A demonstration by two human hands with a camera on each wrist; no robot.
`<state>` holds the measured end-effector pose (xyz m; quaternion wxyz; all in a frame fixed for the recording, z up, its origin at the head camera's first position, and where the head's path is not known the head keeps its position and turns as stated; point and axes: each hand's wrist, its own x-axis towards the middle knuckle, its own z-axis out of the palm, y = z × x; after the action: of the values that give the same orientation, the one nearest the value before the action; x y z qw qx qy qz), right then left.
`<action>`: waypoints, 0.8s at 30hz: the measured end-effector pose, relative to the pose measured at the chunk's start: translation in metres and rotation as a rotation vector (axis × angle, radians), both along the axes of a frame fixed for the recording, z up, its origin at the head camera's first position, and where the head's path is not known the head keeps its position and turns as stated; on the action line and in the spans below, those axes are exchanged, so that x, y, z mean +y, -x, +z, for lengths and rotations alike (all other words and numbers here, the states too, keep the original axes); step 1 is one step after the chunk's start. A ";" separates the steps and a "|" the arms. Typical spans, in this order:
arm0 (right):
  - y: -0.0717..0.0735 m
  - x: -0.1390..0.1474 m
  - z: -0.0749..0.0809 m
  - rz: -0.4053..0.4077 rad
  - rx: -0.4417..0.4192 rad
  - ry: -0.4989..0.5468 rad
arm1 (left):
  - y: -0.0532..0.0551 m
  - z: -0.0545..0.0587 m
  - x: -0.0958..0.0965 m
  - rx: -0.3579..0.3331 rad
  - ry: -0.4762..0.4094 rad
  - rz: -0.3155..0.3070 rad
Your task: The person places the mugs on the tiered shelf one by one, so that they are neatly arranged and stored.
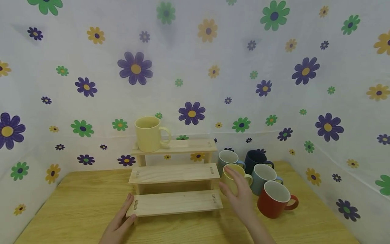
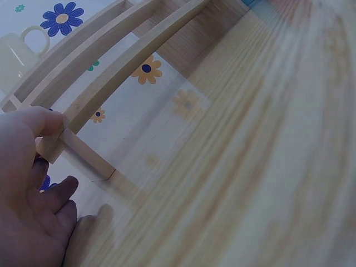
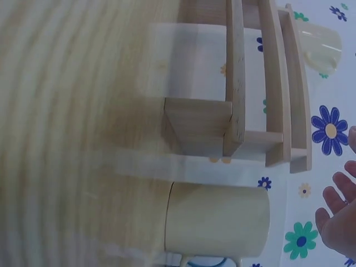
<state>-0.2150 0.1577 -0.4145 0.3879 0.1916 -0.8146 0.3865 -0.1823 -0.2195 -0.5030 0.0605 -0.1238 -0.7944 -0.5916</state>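
Note:
A three-step wooden shelf stands on the table, with a yellow mug upright at the left of its top step. My left hand grips the left end of the bottom step; in the left wrist view the thumb lies on the wood and fingers curl below. Right of the shelf, my right hand hovers over a second yellow mug, its fingers spread and loosely bent. In the right wrist view that hand is apart from the mug and holds nothing.
Around the second yellow mug stand a red mug, a light blue mug, a dark navy mug and another pale blue mug. White flowered cloth encloses the wooden table at the back and sides.

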 end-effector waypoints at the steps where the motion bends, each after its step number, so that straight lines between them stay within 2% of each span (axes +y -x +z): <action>1: -0.002 0.003 -0.001 -0.010 -0.015 0.001 | 0.000 0.000 0.000 0.003 0.001 0.000; 7: -0.019 0.019 -0.004 -0.084 -0.125 -0.018 | 0.001 -0.002 -0.001 0.017 0.009 -0.003; 13: -0.029 0.040 -0.007 -0.150 -0.083 -0.065 | 0.000 -0.001 -0.001 -0.007 0.000 -0.010; 20: -0.038 0.069 -0.006 -0.237 -0.201 -0.066 | 0.000 -0.002 -0.001 0.052 0.004 -0.016; 24: -0.040 0.088 -0.001 -0.251 -0.216 -0.081 | 0.002 -0.003 -0.001 0.068 0.009 -0.019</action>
<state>-0.1748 0.2462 -0.4151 0.3352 0.0611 -0.8839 0.3203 -0.1840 -0.2210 -0.5064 0.0814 -0.1519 -0.7932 -0.5840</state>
